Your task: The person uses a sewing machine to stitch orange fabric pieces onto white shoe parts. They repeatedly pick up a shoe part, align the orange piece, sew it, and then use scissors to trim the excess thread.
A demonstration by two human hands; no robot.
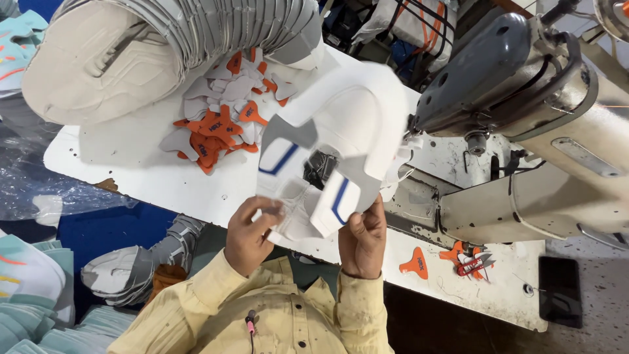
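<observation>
Two hands hold one white shoe upper (pixel 341 131) with blue trim above the counter (pixel 131 157). Left hand (pixel 251 233) pinches its lower edge in a closed grip; right hand (pixel 362 237) clasps the blue-edged tab likewise. Orange and white cut pieces (pixel 219 121) lie behind, a sewing machine (pixel 524 98) just right.

Looked like a shoe-stitching workshop: industrial sewing machine (pixel 524 131), stacked white shoe uppers (pixel 196 33), orange cut pieces (pixel 216 128) on worktable (pixel 131 157).
</observation>
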